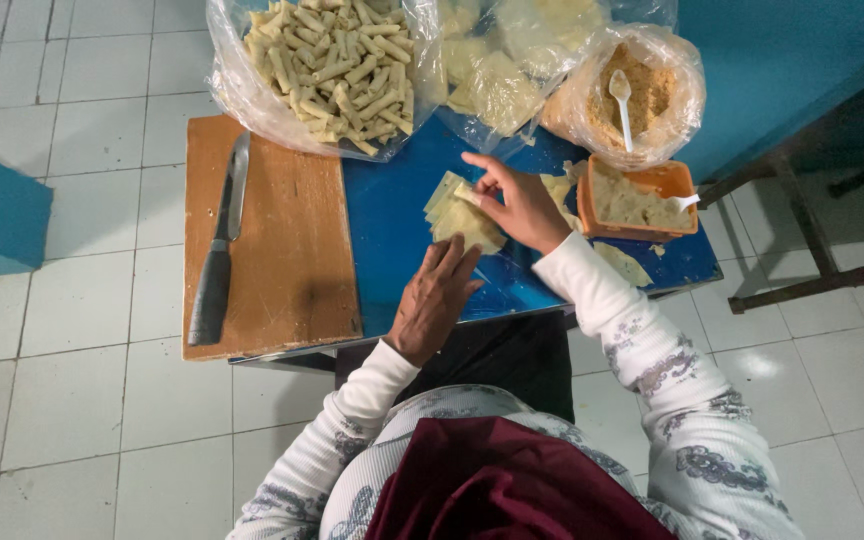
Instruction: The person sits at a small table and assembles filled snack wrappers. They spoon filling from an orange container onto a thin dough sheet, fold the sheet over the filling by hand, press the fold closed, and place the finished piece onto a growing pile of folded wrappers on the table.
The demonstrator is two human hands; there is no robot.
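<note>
Thin pale-yellow square dough wrappers (462,215), stacked loosely, lie on the small blue tabletop (392,235), approx. centre, just beside the board. Right hand (517,205) rests on top of the stack w/ fingertips pinched together on the upper wrapper's folded edge. Left hand (435,300) lies flat, palm down, fingers loosely spread, at the stack's near edge; it grips nothing, and whether fingertips touch the wrappers cannot be told. Both arms wear white long sleeves w/ grey floral print (652,360). Right of the stack: orange plastic tub of pale filling (642,200) w/ a white utensil at its rim. Behind it: clear plastic bag of brown crumbs (642,95) w/ a white plastic spoon (621,100) standing in it. Rear centre: clear bag of spare flat wrappers (497,85). Rear left: clear bag of finished pale rolled sticks (337,60). Left side: brown wooden cutting board (287,260) carrying a dark-handled knife (220,250), blade pointing away. Floor: white tiles (82,400).
</note>
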